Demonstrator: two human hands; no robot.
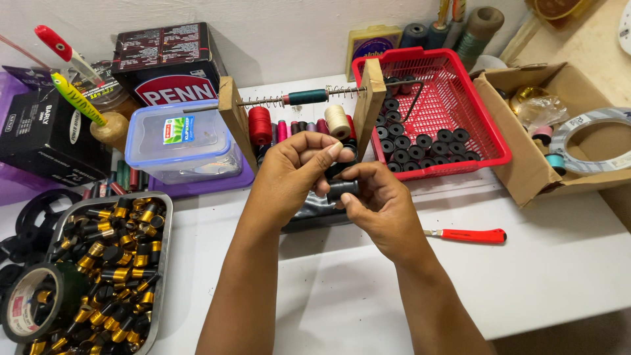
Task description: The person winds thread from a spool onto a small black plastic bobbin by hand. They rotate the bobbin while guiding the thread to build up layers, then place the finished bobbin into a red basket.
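Small black plastic cylinder [342, 189] sits pinched between both hands, held above a white tabletop [526, 263] pushed against a pale wall. It looks like a short matte tube, partly hidden by fingers. Left hand [296, 172] curls its fingertips closed over the top, right hand [380, 202] clamps it from below with the thumb. Behind them there's a wooden frame [234, 118] with a spring rod and thread spools. Red plastic basket [453, 98] of black rings sits on the right, and a metal tray [161, 263] of black-and-gold pieces on the left. Dark printed boxes [171, 59] and a clear blue-lidded tub [181, 141] stand along the back left.
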